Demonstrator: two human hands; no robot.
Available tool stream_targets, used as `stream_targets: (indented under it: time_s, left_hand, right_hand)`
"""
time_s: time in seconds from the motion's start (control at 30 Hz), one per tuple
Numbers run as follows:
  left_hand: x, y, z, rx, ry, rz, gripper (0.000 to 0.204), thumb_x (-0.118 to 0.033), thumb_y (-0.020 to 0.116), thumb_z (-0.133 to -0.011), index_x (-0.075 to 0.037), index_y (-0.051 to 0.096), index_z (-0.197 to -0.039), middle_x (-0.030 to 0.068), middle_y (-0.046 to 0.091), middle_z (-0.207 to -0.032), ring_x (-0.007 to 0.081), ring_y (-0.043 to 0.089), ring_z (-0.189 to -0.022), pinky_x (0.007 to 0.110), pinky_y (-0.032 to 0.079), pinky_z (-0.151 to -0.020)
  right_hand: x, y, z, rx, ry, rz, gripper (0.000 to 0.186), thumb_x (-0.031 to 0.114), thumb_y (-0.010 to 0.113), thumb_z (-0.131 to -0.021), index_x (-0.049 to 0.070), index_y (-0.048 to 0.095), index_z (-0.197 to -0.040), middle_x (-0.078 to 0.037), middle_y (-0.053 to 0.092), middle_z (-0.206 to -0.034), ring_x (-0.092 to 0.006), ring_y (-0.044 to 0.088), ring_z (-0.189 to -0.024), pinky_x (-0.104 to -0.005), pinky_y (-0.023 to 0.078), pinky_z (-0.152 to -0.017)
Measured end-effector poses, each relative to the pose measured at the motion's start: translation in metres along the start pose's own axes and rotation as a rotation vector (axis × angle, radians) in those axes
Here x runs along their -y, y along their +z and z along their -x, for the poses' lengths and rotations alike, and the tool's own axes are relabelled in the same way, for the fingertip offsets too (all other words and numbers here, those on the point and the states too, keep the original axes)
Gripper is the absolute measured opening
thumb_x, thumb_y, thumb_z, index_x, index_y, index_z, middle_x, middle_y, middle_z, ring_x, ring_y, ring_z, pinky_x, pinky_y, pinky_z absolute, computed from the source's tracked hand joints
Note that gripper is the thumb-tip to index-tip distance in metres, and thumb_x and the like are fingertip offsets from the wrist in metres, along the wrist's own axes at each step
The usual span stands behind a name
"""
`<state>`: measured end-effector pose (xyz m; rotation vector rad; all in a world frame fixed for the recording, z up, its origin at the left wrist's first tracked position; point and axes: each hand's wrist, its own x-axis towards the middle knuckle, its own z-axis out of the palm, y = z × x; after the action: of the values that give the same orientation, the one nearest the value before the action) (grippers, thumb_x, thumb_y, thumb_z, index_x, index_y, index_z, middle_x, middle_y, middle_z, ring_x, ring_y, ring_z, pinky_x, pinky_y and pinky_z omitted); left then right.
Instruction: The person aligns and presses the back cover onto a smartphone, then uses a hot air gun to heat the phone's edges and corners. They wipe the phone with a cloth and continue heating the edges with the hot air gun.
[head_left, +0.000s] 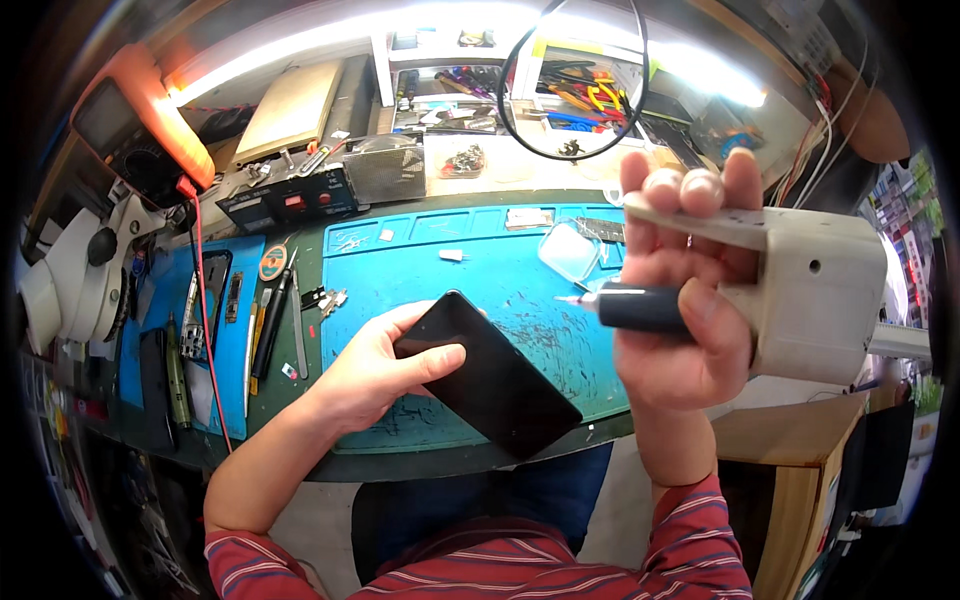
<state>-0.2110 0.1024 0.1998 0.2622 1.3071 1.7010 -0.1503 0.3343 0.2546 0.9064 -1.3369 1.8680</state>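
A black smartphone (490, 375), dark glass face up, is tilted above the blue work mat (350, 290). My left hand (375, 365) grips its upper left end, thumb on the glass and fingers beneath. Raised at the right, my right hand (690, 365) has its thumb against a dark cylindrical tool (645, 308) with a thin pale tip pointing left toward the phone, a gap between them. The other fingers curl over a flat arm of a beige housing (825, 300). Whether tool and housing are joined I cannot tell.
Left of the phone lie tweezers (299, 325), a slim black tool (268, 335) and an opened phone frame (205, 300). Behind stand a black powered box (290, 200) and an orange multimeter (150, 130). A clear plastic case (570, 250) is on the mat; a black cable loop (505, 90) hangs above.
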Motion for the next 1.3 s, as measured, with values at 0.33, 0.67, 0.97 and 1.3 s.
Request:
stream_targets:
  time_s: [0.33,0.67,0.97,1.3]
  left_hand:
    - [0.026,0.006,0.0,0.288,0.107,-0.08,0.039,-0.015,0.07,-0.085,-0.002,0.058,-0.12,0.0015,0.065,-0.103,0.0076,0.059,-0.092,0.025,0.05,-0.079]
    - [0.023,0.01,0.0,0.302,0.102,0.015,0.039,-0.015,0.069,-0.086,-0.001,0.058,-0.121,0.0023,0.065,-0.105,0.0074,0.057,-0.094,0.026,0.048,-0.083]
    - [0.023,0.011,0.001,0.317,0.12,0.005,0.036,-0.013,0.068,-0.087,-0.001,0.058,-0.12,0.0022,0.065,-0.105,0.0075,0.057,-0.095,0.025,0.048,-0.084]
    - [0.024,0.01,-0.001,0.339,0.112,0.011,0.035,-0.013,0.068,-0.088,-0.001,0.058,-0.119,0.0021,0.064,-0.105,0.0077,0.057,-0.095,0.025,0.049,-0.082]
  right_hand:
    - [-0.003,0.053,0.016,-0.116,0.205,-0.021,0.042,0.035,0.059,-0.089,0.013,0.043,-0.12,0.001,0.048,-0.092,-0.0147,0.047,-0.087,-0.0407,0.041,-0.095]
    - [-0.008,0.055,0.022,-0.101,0.071,0.062,0.033,0.037,0.065,-0.087,0.016,0.046,-0.104,0.004,0.049,-0.085,-0.0106,0.048,-0.079,-0.0303,0.044,-0.078]
    - [-0.013,0.061,0.024,-0.148,0.04,0.053,0.032,0.037,0.067,-0.086,0.016,0.047,-0.102,0.004,0.05,-0.084,-0.0106,0.048,-0.077,-0.0295,0.044,-0.074]
    - [-0.009,0.061,0.024,-0.128,0.078,0.056,0.03,0.034,0.068,-0.086,0.016,0.048,-0.1,0.004,0.05,-0.083,-0.0104,0.048,-0.076,-0.0291,0.043,-0.073]
